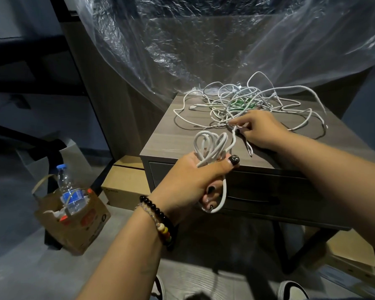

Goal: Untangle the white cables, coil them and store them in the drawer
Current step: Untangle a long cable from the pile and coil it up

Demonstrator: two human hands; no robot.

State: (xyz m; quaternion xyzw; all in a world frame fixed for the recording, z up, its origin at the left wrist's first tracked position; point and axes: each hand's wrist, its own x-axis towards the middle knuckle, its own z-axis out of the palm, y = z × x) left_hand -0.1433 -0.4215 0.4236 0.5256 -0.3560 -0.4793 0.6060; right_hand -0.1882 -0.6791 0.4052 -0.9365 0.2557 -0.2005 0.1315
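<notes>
At the front edge of a low wooden bench (167, 139), left hand (191, 180) closed around a half-wound coil (210, 148) of white cable, loops standing up over the thumb and a lower bend hanging past the fingers. Right hand (260, 128) further back on the benchtop, fingertips pinching the same cable where it leaves the tangle (245, 100). Tangle spread loose across the rear half of the top, a knot of green wire (241, 104) buried in its middle. Drawer (258, 191) directly beneath the coil, shut.

Likely trouble from here: a hard pull at the pinch point tightening the knots instead of freeing the strand, or dragging the whole heap toward the edge and off onto the floor; loops slipping from the left hand if the grip relaxes; green wire riding along with the white.

Count: two hands, one coil begun, one drawer front, one heap of several white cables, exact number impossible to tell. On the floor to the left, one paper bag (74, 224) holding one water bottle (68, 189).
</notes>
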